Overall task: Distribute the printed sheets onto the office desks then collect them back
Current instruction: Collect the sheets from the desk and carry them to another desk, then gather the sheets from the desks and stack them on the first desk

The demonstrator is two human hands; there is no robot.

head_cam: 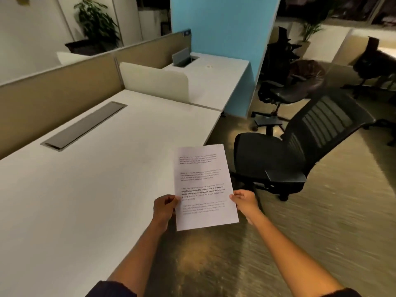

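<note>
I hold the printed sheets (204,185), white paper with blocks of black text, upright in front of me at the near desk's right edge. My left hand (165,207) pinches the left edge of the sheets and my right hand (244,201) grips the right edge. How many sheets are in the stack cannot be made out. The near white desk (96,179) stretches to the left with nothing but a grey cable flap (83,125) on it. A second white desk (216,80) lies further back behind a low white divider (154,79).
A black mesh office chair (289,155) stands right of the sheets, turned away from the desk. More dark chairs (282,86) sit behind it near a blue partition (222,28). Tan desk screens (53,86) line the desks' far side. Carpet covers the floor on the right.
</note>
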